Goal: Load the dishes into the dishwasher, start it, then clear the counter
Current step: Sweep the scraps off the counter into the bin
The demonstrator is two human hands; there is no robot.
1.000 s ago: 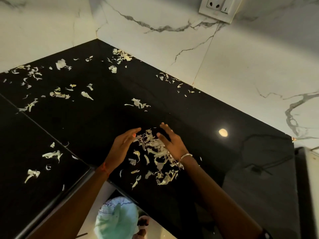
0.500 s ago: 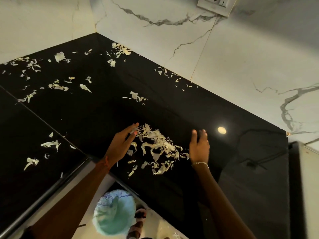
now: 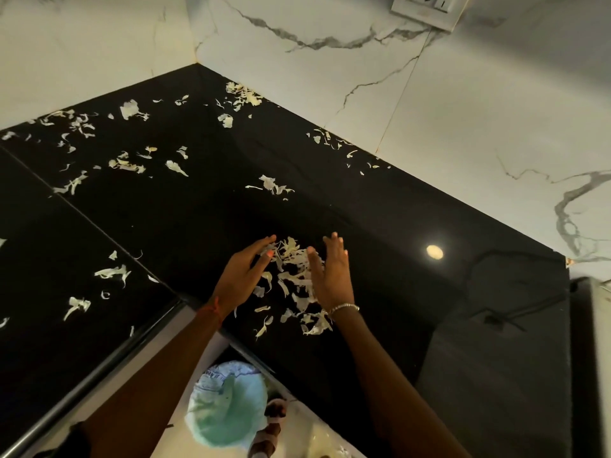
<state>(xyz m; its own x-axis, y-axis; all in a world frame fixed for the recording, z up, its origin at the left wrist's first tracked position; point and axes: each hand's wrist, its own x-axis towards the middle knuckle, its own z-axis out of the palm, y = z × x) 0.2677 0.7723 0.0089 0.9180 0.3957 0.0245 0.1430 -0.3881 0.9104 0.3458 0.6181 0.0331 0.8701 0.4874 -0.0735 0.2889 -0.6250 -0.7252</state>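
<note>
Right hand (image 3: 332, 279) swept back in from the right. With left hand (image 3: 243, 276) it now brackets the scrap pile (image 3: 294, 279) near the desk's (image 3: 198, 209) front edge, fingers straight, gripping nothing. Pile tighter. Loose scraps (image 3: 127, 166) toward the far corner untouched; clearing judged far from done.

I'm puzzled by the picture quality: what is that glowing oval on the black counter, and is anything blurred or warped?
Head view: the glowing oval is most likely a lamp mirrored in the glossy black counter; same view, the wide lens bows the counter's edges; the left hand and right hand look slightly soft, and the light is dim.
</note>
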